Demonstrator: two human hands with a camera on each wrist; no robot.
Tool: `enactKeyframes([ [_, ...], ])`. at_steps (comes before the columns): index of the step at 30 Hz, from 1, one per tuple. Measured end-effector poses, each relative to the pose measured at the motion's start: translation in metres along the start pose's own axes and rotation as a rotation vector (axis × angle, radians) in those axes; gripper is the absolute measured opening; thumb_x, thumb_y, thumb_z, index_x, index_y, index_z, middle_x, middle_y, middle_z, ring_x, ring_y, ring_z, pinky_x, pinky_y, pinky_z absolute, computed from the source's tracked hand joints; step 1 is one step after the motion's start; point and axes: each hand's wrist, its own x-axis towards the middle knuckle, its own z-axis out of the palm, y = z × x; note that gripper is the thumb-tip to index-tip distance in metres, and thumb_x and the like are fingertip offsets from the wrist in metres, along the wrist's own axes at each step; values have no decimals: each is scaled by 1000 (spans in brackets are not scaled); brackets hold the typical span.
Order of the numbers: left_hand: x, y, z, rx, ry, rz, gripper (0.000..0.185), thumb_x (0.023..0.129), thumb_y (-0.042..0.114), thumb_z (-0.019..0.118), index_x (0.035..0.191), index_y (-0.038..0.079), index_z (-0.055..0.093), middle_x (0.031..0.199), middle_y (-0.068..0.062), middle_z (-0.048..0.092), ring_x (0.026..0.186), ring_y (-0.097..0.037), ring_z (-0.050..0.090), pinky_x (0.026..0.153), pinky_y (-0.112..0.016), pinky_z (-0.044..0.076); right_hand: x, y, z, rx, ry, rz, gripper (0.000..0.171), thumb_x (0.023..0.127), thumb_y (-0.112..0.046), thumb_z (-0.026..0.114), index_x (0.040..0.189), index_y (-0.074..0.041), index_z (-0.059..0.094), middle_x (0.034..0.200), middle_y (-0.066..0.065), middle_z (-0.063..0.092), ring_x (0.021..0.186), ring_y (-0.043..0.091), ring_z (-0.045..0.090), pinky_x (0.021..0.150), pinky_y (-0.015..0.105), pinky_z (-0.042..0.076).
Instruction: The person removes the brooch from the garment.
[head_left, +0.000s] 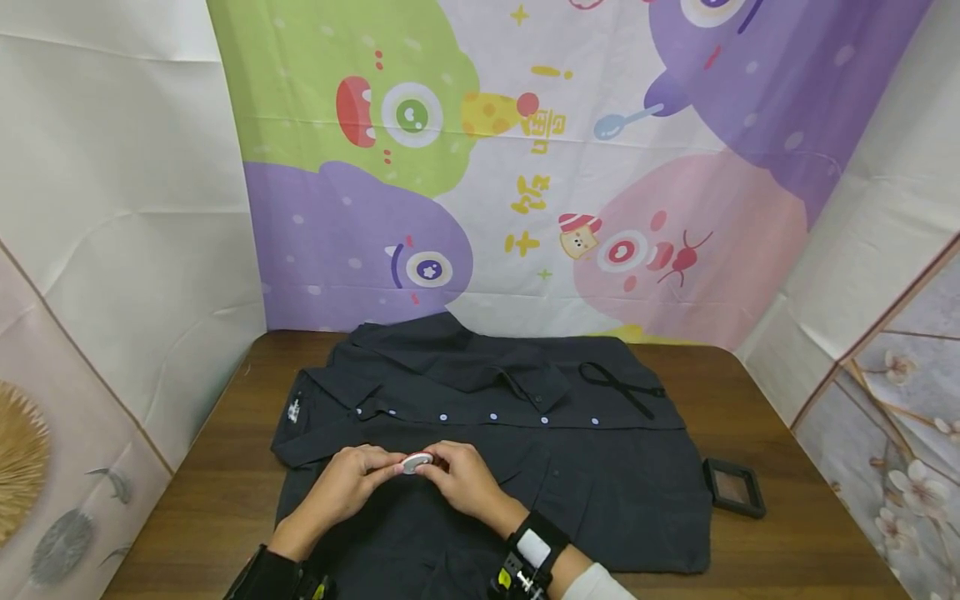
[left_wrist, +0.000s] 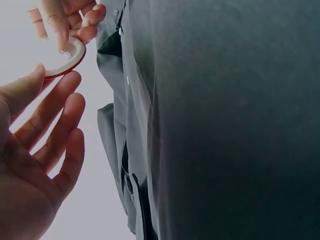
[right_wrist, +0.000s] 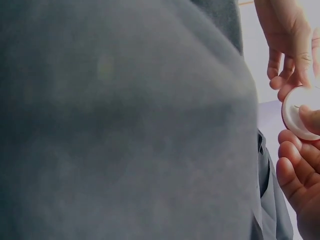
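Both hands, left hand (head_left: 347, 486) and right hand (head_left: 461, 475), pinch a small round white disc (head_left: 416, 462), seemingly red-rimmed, above the matte dark shirt (head_left: 600, 467).

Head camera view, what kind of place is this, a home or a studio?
Probably a staged recording booth: a cartoon monster backdrop cloth and plain white sheets wall in a brown wooden table, where a dark button-up shirt lies spread.

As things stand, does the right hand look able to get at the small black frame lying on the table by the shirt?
Probably yes: the black frame lies uncovered on the table on the right hand's side, but both hands are holding the round disc.
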Motion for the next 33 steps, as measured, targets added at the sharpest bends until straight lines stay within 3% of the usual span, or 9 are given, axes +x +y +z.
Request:
enactKeyframes([
  [24, 4, -1, -2, 31, 43, 108, 15, 85, 17, 73, 99, 15, 78, 85, 7, 74, 76, -6, 64, 67, -28, 52, 4, 0, -2, -28, 23, -27, 10, 87, -16, 72, 91, -7, 74, 73, 0, 64, 62, -2, 46, 57, 11, 38],
  [33, -1, -2, 2, 47, 14, 42, 16, 86, 21, 72, 101, 19, 78, 83, 9, 73, 75, -4, 63, 66, -27, 51, -2, 2, 2, 3, 23, -6, 11, 87, -16, 73, 91, -7, 74, 76, 1, 65, 64, -3, 47, 58, 11, 40],
])
